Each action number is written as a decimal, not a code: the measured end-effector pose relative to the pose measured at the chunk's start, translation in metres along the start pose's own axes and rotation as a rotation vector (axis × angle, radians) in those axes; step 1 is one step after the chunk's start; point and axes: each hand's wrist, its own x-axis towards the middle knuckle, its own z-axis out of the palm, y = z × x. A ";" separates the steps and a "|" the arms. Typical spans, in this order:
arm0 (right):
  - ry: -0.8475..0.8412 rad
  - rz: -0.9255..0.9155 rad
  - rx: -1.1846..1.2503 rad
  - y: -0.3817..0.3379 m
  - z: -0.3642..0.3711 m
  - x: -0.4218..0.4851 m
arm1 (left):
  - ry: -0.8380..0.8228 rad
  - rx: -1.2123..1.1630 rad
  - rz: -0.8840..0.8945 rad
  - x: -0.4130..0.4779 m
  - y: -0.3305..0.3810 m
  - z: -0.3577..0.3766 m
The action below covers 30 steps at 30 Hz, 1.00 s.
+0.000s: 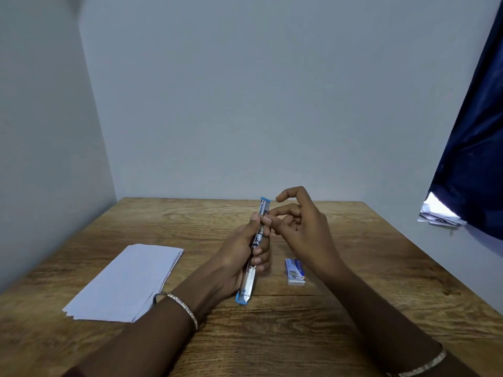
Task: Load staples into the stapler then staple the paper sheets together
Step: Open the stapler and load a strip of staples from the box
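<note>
A blue stapler (249, 284) is swung fully open into one long strip, its metal channel facing me, above the middle of the wooden table. My left hand (239, 257) grips it around the middle. My right hand (299, 227) is at the upper half of the stapler, its thumb and a fingertip pinched at the metal channel; whether a staple strip sits between them is too small to tell. A small blue and white staple box (295, 272) lies on the table just right of the stapler. A stack of white paper sheets (128, 281) lies at the left.
The wooden table (353, 268) stands in a corner, with grey walls at the back and left. A dark blue curtain (473, 159) hangs at the right, with some papers (439, 216) on a ledge under it.
</note>
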 end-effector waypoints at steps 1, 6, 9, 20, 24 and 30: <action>0.003 -0.019 -0.022 0.001 0.002 -0.001 | 0.017 -0.004 0.002 0.000 -0.001 0.000; -0.012 -0.038 -0.066 0.005 0.008 -0.004 | 0.040 0.020 -0.009 0.000 -0.004 0.000; -0.041 -0.020 -0.064 0.006 0.009 -0.004 | 0.051 0.073 -0.021 0.001 -0.005 0.000; -0.218 0.114 0.001 0.011 0.012 -0.005 | 0.145 -0.056 -0.072 -0.002 -0.005 0.008; -0.255 0.158 0.103 0.013 0.012 -0.004 | 0.139 -0.186 -0.098 -0.003 -0.002 0.008; -0.136 0.000 -0.086 0.011 0.012 -0.004 | 0.116 -0.241 -0.122 0.002 -0.005 0.003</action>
